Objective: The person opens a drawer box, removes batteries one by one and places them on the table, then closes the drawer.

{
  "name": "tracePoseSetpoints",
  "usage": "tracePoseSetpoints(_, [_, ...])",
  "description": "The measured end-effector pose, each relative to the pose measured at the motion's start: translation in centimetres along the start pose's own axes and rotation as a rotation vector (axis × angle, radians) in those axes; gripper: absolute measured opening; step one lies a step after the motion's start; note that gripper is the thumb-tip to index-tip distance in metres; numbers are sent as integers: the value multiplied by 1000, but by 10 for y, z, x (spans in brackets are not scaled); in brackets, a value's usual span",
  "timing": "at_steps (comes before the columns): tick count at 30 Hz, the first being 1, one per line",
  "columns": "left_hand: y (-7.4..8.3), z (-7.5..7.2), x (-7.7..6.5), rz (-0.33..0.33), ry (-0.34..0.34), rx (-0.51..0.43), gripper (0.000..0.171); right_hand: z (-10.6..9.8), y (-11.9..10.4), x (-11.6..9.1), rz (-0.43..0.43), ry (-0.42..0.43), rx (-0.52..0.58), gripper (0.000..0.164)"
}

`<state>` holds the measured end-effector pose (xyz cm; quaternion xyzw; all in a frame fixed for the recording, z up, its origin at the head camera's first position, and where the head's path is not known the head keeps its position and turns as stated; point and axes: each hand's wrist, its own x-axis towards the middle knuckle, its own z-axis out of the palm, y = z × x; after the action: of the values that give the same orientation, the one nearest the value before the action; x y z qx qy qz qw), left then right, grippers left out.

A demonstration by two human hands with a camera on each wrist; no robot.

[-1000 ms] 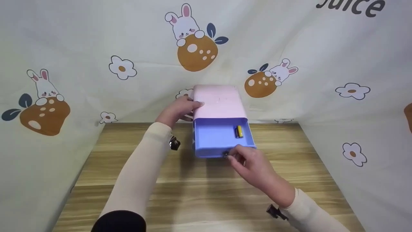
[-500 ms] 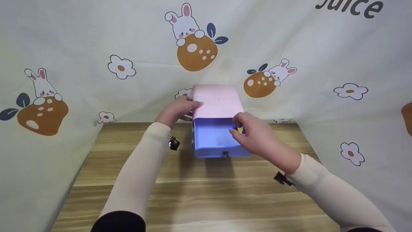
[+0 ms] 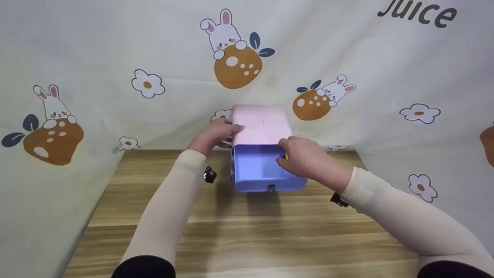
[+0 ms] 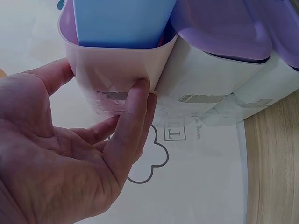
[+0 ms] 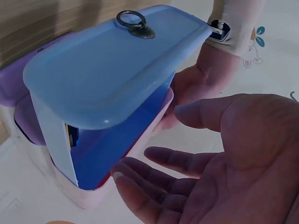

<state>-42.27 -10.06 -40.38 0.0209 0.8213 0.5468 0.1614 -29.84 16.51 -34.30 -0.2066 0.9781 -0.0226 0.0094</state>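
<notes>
From my seat at the feeds, the head view gives me a wood-grained bench (image 3: 316,239) in brown and tan streaks, running back to a pale cloth (image 3: 96,34) that rises behind it and on both sides. The cloth is printed with white rabbits (image 3: 224,36) over orange fruits (image 3: 238,72), outlined flowers (image 3: 148,83) and, high on the right, dark lettering (image 3: 420,13) that reads "juice". Soft creases run through the fabric, and a shadow (image 3: 266,206) falls on the wood before the drawer unit.

That unit stands at the bench's far edge: a pink casing (image 3: 260,125) on top, white housings (image 4: 191,84) with purple fronts (image 4: 224,28) below. Its blue drawer (image 3: 251,184) is pulled out, with a metal ring pull (image 3: 271,188) on the front.

My left hand (image 3: 217,133) grips the pink casing's left side, thumb on top. My right hand (image 3: 307,158) is over the drawer's right side; the right wrist view shows its fingers parted and loosely bent. A small yellow-and-black piece (image 5: 72,135), partly hidden, lies in the drawer near the right wall, apart from the fingers in that view.
</notes>
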Motion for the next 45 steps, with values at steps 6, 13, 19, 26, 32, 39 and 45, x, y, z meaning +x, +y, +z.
tracePoseSetpoints(6, [0, 1, -2, 5, -7, 7, 67, -5, -1, 11, 26, -79, -59, 40])
tracePoseSetpoints(13, [1, -1, -4, 11, 1, 3, 67, -6, -3, 23, 36, -128, -81, 35])
tracePoseSetpoints(19, [1, -1, -4, 10, 9, 5, 63, -5, -4, 32, 67, -183, -75, 32])
tracePoseSetpoints(26, [1, 0, -2, 3, 13, -5, 64, 0, -9, 36, 25, -202, -182, 34])
tracePoseSetpoints(32, [0, 1, -1, 1, 12, 17, 68, 10, -11, 37, 30, -250, -187, 28])
tracePoseSetpoints(39, [-2, 1, -1, 12, 15, 17, 71, 17, -11, 41, 29, -233, -213, 25])
tracePoseSetpoints(45, [-2, 0, 0, 14, 7, 5, 70, 20, -14, 44, 42, -240, -222, 23])
